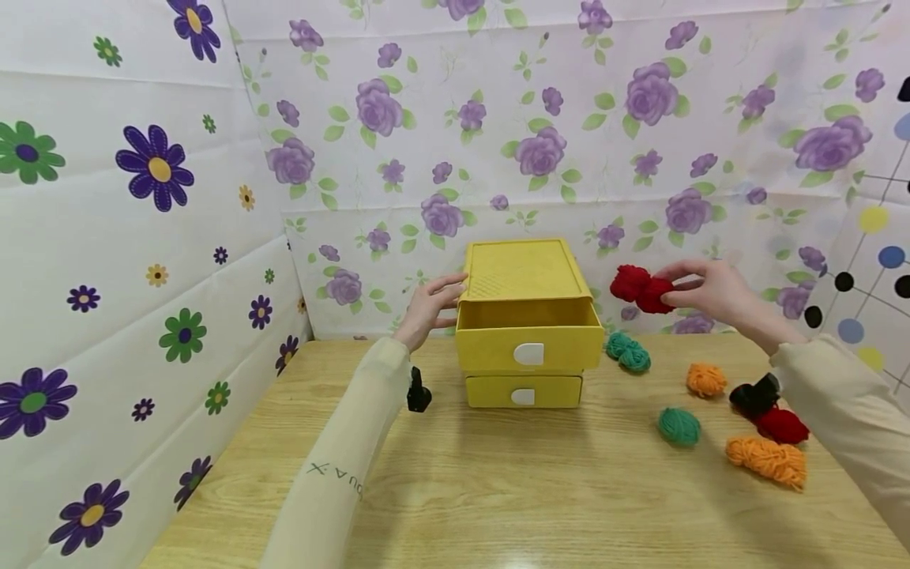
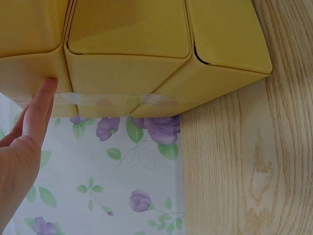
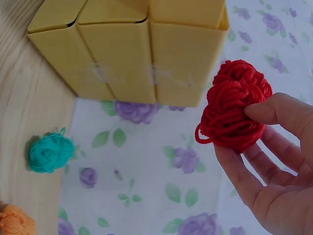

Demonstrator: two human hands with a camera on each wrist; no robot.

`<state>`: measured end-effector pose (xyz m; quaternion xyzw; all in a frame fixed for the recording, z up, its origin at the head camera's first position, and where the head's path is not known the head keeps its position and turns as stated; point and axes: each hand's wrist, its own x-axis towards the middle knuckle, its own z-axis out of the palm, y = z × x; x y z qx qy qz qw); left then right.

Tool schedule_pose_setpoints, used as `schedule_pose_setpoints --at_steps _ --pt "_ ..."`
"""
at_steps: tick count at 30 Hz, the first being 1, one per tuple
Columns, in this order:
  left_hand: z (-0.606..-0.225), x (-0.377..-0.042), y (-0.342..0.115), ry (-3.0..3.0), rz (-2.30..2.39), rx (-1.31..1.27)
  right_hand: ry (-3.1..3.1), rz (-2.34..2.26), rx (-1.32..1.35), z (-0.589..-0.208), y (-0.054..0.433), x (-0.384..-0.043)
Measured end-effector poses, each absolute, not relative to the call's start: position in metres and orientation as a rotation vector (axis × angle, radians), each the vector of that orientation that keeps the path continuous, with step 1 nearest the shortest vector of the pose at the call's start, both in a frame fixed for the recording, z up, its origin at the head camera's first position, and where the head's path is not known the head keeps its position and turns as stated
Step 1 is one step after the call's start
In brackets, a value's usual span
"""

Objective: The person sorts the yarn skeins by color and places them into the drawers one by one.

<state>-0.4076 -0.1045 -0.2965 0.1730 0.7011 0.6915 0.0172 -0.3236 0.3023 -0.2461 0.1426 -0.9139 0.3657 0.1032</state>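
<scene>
A yellow drawer cabinet (image 1: 522,270) stands against the back wall, its upper drawer (image 1: 490,348) pulled out toward me. The lower drawer front (image 1: 489,391) beneath has a white tab handle. My left hand (image 1: 426,310) touches the cabinet's left side with extended fingers, as the left wrist view also shows. To the right of the cabinet, my right hand (image 1: 714,291) holds a skein of red yarn (image 3: 234,107) in the air, pinched between thumb and fingers. The skein is narrowed at its middle. In the head view the drawer's floor is hidden by its front.
On the table's right side lie teal yarn (image 1: 629,352), a green ball (image 1: 679,427), an orange ball (image 1: 706,380), an orange skein (image 1: 766,461) and red yarn (image 1: 784,425) beside a black object (image 1: 755,397). Another small black object (image 1: 418,393) is by my left forearm.
</scene>
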Motion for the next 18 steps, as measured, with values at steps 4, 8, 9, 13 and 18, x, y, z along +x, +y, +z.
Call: schedule_pose_setpoints --at_steps 4,8,9,13,18 --pt "-0.297 -0.408 -0.104 2.175 2.151 0.535 -2.709 1.044 0.455 -0.232 0.292 -0.319" --pt "-0.296 -0.408 -0.105 2.179 2.154 0.533 -2.73 1.022 0.496 -0.223 0.281 -0.316" --pt "-0.296 -0.408 -0.105 2.179 2.154 0.535 -2.73 1.024 0.507 -0.221 0.278 -0.316" --pt "-0.297 -0.408 -0.104 2.174 2.152 0.541 -2.724 1.041 0.528 -0.216 0.267 -0.316" --pt "-0.296 -0.408 -0.104 2.17 2.152 0.539 -2.699 1.058 0.556 -0.212 0.251 -0.316"
